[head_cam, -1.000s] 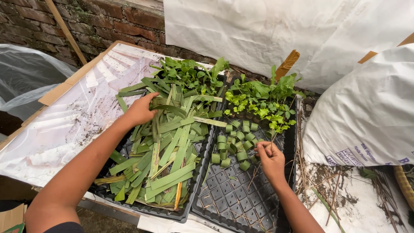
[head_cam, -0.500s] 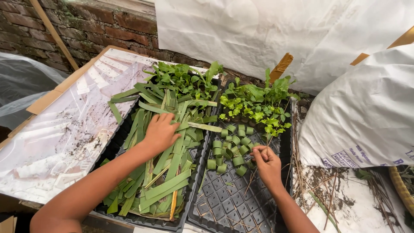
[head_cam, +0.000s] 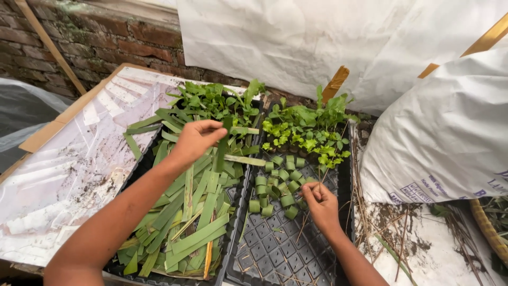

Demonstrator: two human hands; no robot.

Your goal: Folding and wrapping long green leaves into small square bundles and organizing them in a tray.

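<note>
My left hand (head_cam: pixel 197 139) pinches one green leaf strip (head_cam: pixel 222 151), lifting it off a heap of cut leaf strips (head_cam: pixel 190 212) that fills the left black tray. My right hand (head_cam: pixel 320 204) hovers over the right black seedling tray (head_cam: pixel 275 254), fingers closed on a thin dry stick (head_cam: pixel 308 212). Beside that hand, several small rolled green leaf cups (head_cam: pixel 278 185) stand in the tray's cells. Young green seedlings (head_cam: pixel 307 130) fill the far ends of both trays.
A soiled plastic-covered board (head_cam: pixel 69 175) lies on the left. White sacks (head_cam: pixel 444 137) stand at the back and right. A brick wall (head_cam: pixel 90 42) runs behind. Dry stems and soil litter the surface at right (head_cam: pixel 402 228). A basket rim (head_cam: pixel 489 233) shows at far right.
My left hand moved from resting on the strip heap to lifting a single strip. My right hand stayed over the right tray with the stick.
</note>
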